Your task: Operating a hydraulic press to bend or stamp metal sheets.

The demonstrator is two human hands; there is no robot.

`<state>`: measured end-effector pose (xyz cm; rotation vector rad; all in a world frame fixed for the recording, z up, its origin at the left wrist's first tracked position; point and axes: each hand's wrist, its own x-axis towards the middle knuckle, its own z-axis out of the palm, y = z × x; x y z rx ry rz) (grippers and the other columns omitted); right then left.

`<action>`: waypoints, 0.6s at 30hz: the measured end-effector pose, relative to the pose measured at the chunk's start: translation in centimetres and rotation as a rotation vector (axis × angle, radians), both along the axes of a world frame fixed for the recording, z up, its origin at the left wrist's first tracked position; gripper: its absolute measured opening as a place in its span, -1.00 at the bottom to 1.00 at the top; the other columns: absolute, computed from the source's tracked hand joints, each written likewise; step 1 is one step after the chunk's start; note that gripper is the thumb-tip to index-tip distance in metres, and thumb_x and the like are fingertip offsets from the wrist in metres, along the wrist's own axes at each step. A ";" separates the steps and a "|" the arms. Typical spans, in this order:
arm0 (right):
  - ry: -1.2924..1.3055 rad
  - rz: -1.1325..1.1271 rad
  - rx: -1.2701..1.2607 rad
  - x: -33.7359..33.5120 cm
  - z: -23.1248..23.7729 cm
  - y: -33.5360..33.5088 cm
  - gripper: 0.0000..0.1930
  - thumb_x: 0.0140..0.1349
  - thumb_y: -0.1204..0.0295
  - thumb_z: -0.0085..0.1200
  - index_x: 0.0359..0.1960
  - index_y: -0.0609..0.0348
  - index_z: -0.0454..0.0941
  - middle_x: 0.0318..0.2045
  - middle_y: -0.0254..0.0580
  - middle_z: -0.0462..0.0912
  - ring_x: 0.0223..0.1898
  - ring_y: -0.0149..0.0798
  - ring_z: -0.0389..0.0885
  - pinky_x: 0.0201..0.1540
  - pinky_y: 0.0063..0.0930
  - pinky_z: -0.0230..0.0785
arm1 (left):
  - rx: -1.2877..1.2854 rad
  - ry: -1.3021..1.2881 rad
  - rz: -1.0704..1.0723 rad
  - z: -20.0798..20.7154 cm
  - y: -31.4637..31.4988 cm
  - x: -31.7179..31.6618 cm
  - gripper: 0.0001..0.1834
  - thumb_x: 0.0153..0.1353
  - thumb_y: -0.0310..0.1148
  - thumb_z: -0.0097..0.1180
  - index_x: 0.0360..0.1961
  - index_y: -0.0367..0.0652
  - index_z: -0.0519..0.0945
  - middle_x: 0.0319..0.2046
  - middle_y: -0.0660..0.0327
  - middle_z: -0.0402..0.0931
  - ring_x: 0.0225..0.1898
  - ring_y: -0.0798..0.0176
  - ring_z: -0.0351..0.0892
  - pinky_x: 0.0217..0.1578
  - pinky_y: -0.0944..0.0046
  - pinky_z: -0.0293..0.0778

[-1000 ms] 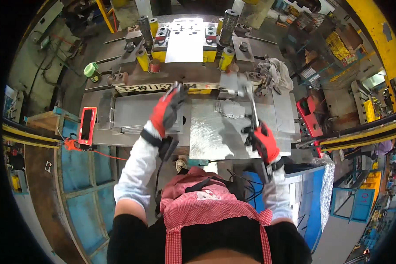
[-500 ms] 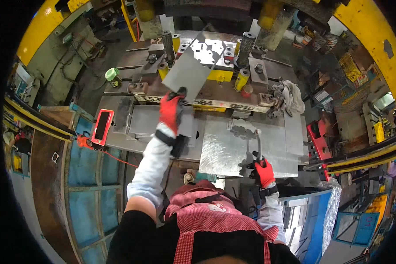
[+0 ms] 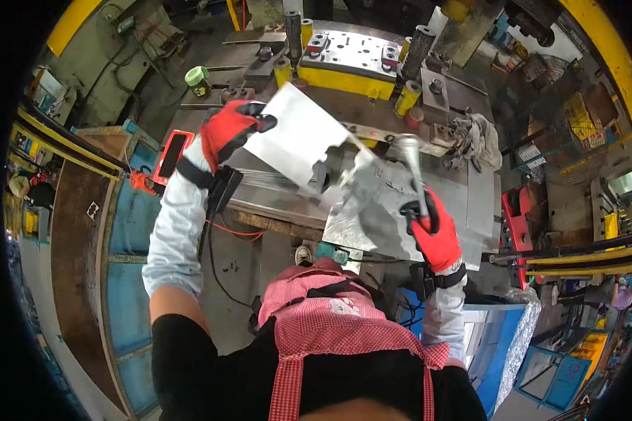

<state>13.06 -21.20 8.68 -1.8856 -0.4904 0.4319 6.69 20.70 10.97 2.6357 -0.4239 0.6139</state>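
- On our far left stands a blue frame (image 3: 130, 242) with brown panelling beside it.
- Next comes a phone-shaped dark slab in a red case (image 3: 167, 163), lying near our left sleeve, and beyond it a jar (image 3: 197, 81) with a pale green lid.
- Our left hand (image 3: 230, 130), in a red and black glove, is raised over the counter (image 3: 288, 212); its fingers are closed on the left edge of a thin metal sheet (image 3: 298, 130).
- That sheet hangs tilted in the air, bright on top, with a ragged, cut-out edge toward the right; its lower right end is blurred, so we cannot tell whether it touches anything there.
- Under and behind it we see a stack of grey sheets (image 3: 270, 179) on the counter.
- Farther back, a pale block with holes (image 3: 351, 49) sits on a yellow base (image 3: 347, 83), with posts on both sides.
- A wide shiny plate (image 3: 456, 203) lies in front of our right side.
- Above that plate, our right hand (image 3: 434, 228) has its gloved fingers wrapped round the handle of a metal tool (image 3: 416, 168), whose round end points away from us.
- Farther right, a crumpled grey rag (image 3: 477, 140) lies at the back, and a red holder (image 3: 516, 210) stands beside the counter.
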 end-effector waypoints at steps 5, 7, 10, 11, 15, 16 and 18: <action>-0.498 0.282 -0.252 0.8 1.5 2.0 -0.38 -0.06 0.39 0.11 0.13 0.04 0.23 -0.36 -0.09 0.48 -0.36 -0.08 0.49 -0.32 -0.35 0.35 | -0.378 0.781 0.065 4.4 -5.1 4.4 -0.66 -0.03 -0.33 0.16 -0.19 -0.21 0.53 -0.29 0.18 0.49 -0.29 0.34 0.46 -0.27 0.38 0.36; -0.479 0.303 -0.342 0.5 1.0 1.3 -0.36 -0.06 0.34 0.11 0.14 0.02 0.21 -0.38 -0.07 0.46 -0.37 -0.03 0.47 -0.32 -0.32 0.34 | -0.451 0.783 0.022 3.6 -5.9 5.0 -0.73 -0.06 -0.40 0.02 -0.28 -0.21 0.56 -0.49 0.27 0.51 -0.48 0.42 0.40 -0.45 0.36 0.34; -0.297 0.380 -0.288 -0.7 -0.3 0.7 -0.35 -0.04 0.32 0.11 0.17 -0.05 0.18 -0.40 -0.16 0.40 -0.41 -0.16 0.47 -0.35 -0.36 0.33 | -0.380 0.657 -0.013 2.8 -6.5 5.0 -0.68 -0.10 -0.42 0.09 -0.22 -0.16 0.56 -0.31 0.22 0.47 -0.31 0.37 0.45 -0.28 0.36 0.38; -0.201 0.387 -0.190 -1.5 -1.4 0.8 -0.35 -0.03 0.33 0.10 0.18 -0.03 0.19 -0.41 -0.24 0.42 -0.47 -0.33 0.42 -0.38 -0.46 0.31 | -0.349 0.598 -0.141 2.6 -6.0 4.7 -0.62 -0.14 -0.43 0.15 -0.17 -0.13 0.55 -0.16 0.17 0.43 -0.19 0.29 0.47 -0.17 0.35 0.39; 0.194 0.347 -0.005 -3.3 -2.3 0.7 -0.32 -0.07 0.42 0.10 0.19 0.02 0.19 -0.54 -0.35 0.44 -0.54 -0.54 0.23 -0.41 -0.63 0.23 | -0.127 0.435 -0.414 0.2 -3.9 6.2 -0.73 0.01 -0.48 0.02 -0.21 -0.28 0.51 -0.12 0.06 0.42 -0.09 0.25 0.42 -0.10 0.31 0.34; 0.214 0.305 0.021 -3.2 -2.2 0.7 -0.31 -0.06 0.45 0.10 0.20 0.03 0.17 -0.61 -0.41 0.40 -0.56 -0.55 0.21 -0.41 -0.66 0.22 | -0.342 0.428 -0.357 -0.2 -3.8 6.4 -0.75 0.02 -0.49 0.01 -0.23 -0.29 0.53 -0.12 0.01 0.42 -0.11 0.20 0.43 -0.09 0.29 0.33; 0.305 0.210 0.121 -2.7 -1.6 1.3 -0.33 -0.03 0.50 0.05 0.21 0.09 0.14 -0.59 -0.43 0.45 -0.55 -0.57 0.28 -0.39 -0.67 0.25 | -0.695 0.299 -0.441 -2.6 -1.1 6.7 -0.64 0.11 -0.38 -0.03 -0.03 -0.19 0.41 -0.04 0.05 0.38 -0.12 0.15 0.44 -0.08 0.22 0.34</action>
